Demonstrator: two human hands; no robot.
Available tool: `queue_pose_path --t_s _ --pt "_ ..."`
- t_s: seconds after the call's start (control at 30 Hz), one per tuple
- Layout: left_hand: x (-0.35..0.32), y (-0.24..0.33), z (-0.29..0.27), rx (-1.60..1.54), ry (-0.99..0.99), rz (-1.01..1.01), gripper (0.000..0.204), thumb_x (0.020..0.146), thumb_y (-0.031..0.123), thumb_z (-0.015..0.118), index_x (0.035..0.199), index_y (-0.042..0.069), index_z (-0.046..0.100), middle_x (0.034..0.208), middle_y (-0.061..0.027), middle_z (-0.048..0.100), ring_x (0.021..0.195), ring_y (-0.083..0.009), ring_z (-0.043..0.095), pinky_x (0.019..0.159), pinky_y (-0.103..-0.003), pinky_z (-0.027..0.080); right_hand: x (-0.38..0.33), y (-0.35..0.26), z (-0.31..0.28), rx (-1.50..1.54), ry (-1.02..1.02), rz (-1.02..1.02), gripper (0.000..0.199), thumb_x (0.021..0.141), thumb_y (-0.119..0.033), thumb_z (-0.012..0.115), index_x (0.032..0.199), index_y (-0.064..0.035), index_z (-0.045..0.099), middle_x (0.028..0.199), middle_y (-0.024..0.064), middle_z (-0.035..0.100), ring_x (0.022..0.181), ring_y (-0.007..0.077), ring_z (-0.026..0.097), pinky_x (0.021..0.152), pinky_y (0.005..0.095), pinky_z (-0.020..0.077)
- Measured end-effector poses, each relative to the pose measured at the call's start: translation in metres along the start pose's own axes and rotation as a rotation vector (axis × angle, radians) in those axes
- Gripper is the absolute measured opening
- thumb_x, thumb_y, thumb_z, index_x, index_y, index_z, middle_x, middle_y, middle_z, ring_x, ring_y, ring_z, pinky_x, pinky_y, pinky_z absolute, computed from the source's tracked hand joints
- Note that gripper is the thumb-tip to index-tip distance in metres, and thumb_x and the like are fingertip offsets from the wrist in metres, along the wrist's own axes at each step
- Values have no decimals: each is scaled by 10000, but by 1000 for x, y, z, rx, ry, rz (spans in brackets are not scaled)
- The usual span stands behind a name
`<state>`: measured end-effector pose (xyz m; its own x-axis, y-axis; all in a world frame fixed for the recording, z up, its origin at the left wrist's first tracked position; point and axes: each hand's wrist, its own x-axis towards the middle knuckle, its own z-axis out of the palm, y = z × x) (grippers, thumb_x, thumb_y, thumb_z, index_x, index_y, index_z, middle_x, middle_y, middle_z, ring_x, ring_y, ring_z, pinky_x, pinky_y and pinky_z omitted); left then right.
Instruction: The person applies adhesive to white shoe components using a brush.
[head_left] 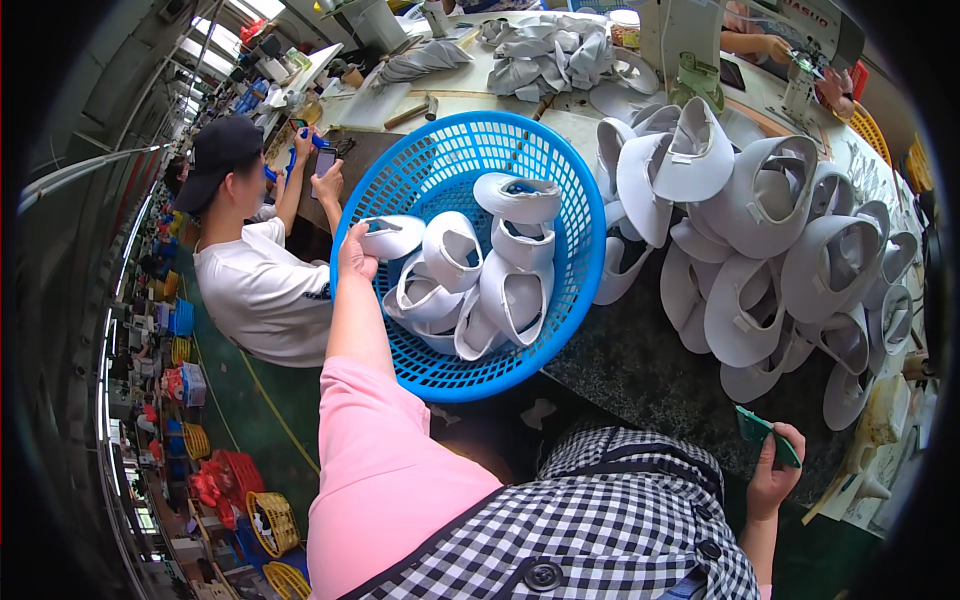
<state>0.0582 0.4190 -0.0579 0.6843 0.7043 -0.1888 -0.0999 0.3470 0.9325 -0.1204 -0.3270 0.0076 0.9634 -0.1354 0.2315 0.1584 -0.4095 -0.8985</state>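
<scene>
At the near-left rim of a blue plastic basket (428, 385), my left hand (358, 255) has its fingers closed on the edge of a white shoe upper (394, 237). Several more white shoe uppers (516, 290) lie loosely heaped inside the basket, tilted at different angles. Low on the right, my right hand (775, 482) grips a flat green piece (756, 428) whose kind I cannot make out. Above that hand, a large pile of white shoe uppers (742, 303) covers the right part of the table.
A dark tabletop (635, 355) lies between basket and pile. Behind the basket are a hammer (407, 112) and a heap of grey material (553, 55). A co-worker in a white shirt (262, 285) stands close on the left, holding a phone. Another person's hands work at a machine far right.
</scene>
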Motion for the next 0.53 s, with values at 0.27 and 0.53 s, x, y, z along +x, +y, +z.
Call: queue_pose_path --t_s 0.27,0.53 --pt "-10 -51 -62 454 276 -8 429 704 247 789 1044 18 664 998 -133 667 893 -257 635 780 -415 490 1 -1 7 22 -27 -18 160 918 29 539 1076 9 551 1039 114 594 973 193 601 892 306 462" --pt "-50 -11 44 1140 580 -15 837 761 636 609 1164 -97 587 1115 -295 623 1099 -424 575 981 -475 430 -9 -10 -1 -57 55 -46 178 898 16 571 1073 -14 569 1009 115 631 949 186 622 853 291 474"
